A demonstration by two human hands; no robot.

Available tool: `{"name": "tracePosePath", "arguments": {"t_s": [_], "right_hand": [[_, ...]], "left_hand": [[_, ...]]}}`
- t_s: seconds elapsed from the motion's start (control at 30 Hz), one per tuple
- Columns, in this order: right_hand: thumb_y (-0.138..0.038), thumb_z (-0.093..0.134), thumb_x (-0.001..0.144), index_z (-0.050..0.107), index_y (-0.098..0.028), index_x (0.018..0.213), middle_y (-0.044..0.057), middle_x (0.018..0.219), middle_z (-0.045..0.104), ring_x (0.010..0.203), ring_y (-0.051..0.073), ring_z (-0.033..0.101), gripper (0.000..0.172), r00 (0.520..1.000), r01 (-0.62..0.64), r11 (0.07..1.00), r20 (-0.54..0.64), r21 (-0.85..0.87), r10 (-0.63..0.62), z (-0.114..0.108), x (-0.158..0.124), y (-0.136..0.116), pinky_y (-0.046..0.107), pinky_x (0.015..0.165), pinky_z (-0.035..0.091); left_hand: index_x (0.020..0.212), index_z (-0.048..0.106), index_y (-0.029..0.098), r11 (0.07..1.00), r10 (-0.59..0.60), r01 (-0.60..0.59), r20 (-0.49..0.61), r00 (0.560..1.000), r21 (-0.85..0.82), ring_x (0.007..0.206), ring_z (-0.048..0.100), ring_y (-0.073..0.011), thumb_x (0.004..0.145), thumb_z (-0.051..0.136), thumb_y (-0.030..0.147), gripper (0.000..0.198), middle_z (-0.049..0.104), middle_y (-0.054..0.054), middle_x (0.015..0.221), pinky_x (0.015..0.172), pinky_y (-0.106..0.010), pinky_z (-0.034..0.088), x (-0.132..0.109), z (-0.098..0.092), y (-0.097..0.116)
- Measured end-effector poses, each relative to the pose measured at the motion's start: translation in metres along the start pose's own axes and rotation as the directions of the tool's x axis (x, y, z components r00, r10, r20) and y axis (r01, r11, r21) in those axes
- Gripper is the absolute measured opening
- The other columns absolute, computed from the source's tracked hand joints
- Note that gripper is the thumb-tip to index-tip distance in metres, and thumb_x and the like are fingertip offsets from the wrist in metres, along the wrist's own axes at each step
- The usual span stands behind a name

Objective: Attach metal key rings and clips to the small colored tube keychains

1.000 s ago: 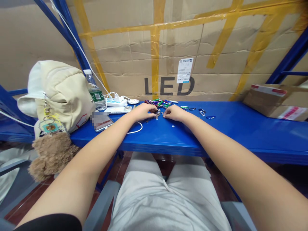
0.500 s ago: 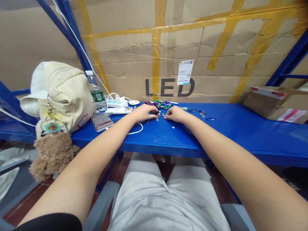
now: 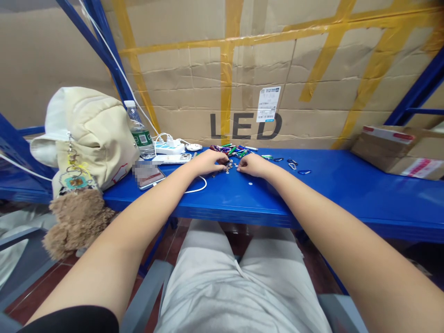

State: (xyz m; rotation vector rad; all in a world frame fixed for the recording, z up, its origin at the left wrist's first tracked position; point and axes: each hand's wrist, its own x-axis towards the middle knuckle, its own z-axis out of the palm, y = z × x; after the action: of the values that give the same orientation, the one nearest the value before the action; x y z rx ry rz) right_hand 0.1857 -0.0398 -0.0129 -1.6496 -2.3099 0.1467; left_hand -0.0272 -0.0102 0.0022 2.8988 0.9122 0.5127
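My left hand [image 3: 209, 162] and my right hand [image 3: 253, 165] rest on the blue steel shelf [image 3: 312, 199], fingers curled toward each other. Between the fingertips lies a small cluster of silvery metal rings [image 3: 227, 168]. Whether either hand grips one is hidden by the fingers. Just beyond them is a heap of small coloured metal cylinders [image 3: 231, 149], possibly keychain torches. Several small coloured carabiners [image 3: 292, 164] lie to the right of my right hand, and a single small silvery disc [image 3: 250, 183] sits in front of it.
To the left stand a cream bag [image 3: 93, 134] with a plush bear keychain [image 3: 78, 224], a water bottle [image 3: 140, 132], a power strip [image 3: 169, 147], and a blurred phone [image 3: 148, 177]. A cardboard box [image 3: 398, 152] sits at right, with a large taped carton [image 3: 243, 69] behind.
My hands stay close together over the metal rings, with only small finger movement. The view has shifted slightly, so the shelf items sit a little differently in the picture.
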Motion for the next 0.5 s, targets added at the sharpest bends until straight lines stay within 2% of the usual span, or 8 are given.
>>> {"name": "tracePosePath", "arguments": {"t_s": [0.13,0.23,0.33,0.43,0.5], "right_hand": [[-0.031,0.064,0.077,0.068,-0.018,0.073,0.008,0.071,0.069,0.063,0.018,0.059,0.015,0.999,-0.032,0.999,0.002,-0.017,0.032,0.001,-0.004,-0.008,0.027,0.061,0.041],[-0.024,0.062,0.076,0.064,-0.018,0.07,0.006,0.07,0.068,0.064,0.017,0.057,0.008,0.999,0.011,1.0,-0.052,-0.011,-0.011,-0.001,-0.007,-0.012,0.026,0.06,0.04],[-0.017,0.055,0.077,0.059,-0.018,0.07,0.005,0.075,0.066,0.069,0.017,0.057,0.008,0.979,0.116,0.993,-0.174,0.034,-0.109,-0.005,-0.011,-0.013,0.026,0.064,0.04],[-0.019,0.052,0.08,0.057,-0.018,0.074,0.006,0.081,0.064,0.076,0.017,0.056,0.007,0.931,0.208,0.974,-0.322,0.085,-0.171,-0.009,-0.015,-0.015,0.027,0.069,0.04],[-0.022,0.052,0.081,0.057,-0.019,0.077,0.006,0.082,0.062,0.077,0.018,0.055,0.007,0.907,0.271,0.957,-0.362,0.103,-0.218,-0.011,-0.019,-0.017,0.028,0.07,0.041]], "left_hand": [[0.102,0.068,0.017,1.0,-0.002,0.002,0.0,1.0,-0.006,0.081,0.063,-0.0149,0.081,0.059,0.029,0.025,0.072,-0.003,0.093,0.074,-0.024,0.045,0.0,-0.001,0.001],[0.101,0.068,0.018,1.0,0.005,-0.005,0.001,1.0,-0.007,0.081,0.063,-0.0149,0.081,0.06,0.029,0.025,0.072,-0.003,0.091,0.074,-0.024,0.044,0.0,-0.001,0.001],[0.098,0.068,0.018,1.0,0.01,-0.01,0.018,1.0,-0.013,0.077,0.062,-0.0145,0.081,0.059,0.029,0.023,0.072,-0.002,0.087,0.072,-0.024,0.044,0.0,-0.002,0.001],[0.094,0.068,0.017,1.0,0.013,-0.013,0.024,1.0,-0.012,0.074,0.062,-0.0143,0.081,0.058,0.029,0.02,0.071,-0.002,0.085,0.069,-0.024,0.043,-0.001,-0.003,0.002],[0.092,0.068,0.017,1.0,0.011,-0.011,0.013,1.0,-0.025,0.072,0.061,-0.0142,0.08,0.059,0.027,0.018,0.07,-0.002,0.083,0.068,-0.025,0.043,-0.001,-0.002,0.001]]}}
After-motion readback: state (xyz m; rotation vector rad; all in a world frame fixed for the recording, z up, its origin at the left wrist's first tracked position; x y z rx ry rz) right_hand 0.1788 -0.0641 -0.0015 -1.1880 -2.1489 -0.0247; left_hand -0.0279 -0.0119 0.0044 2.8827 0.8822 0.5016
